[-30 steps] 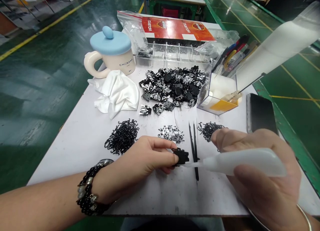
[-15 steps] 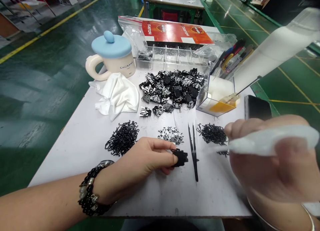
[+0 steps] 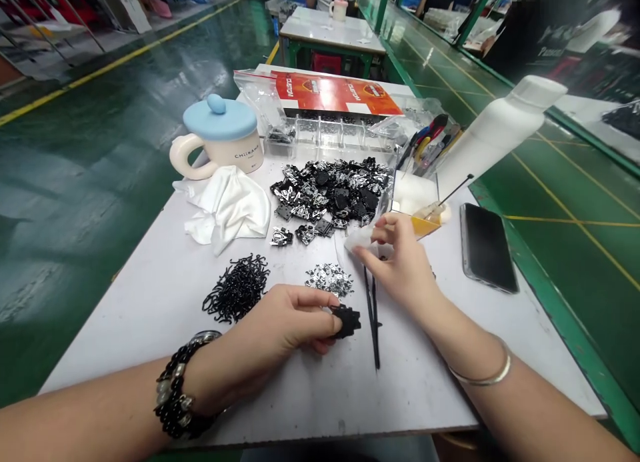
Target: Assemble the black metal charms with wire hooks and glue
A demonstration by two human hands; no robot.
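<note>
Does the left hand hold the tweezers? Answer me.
No, the left hand pinches a black plastic part, and the black tweezers lie on the table beside it.

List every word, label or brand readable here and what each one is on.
"CHIIKAWA" on the mug
"CUSTOM", twice, on the red card
Badges on the card: too small to read.
</note>
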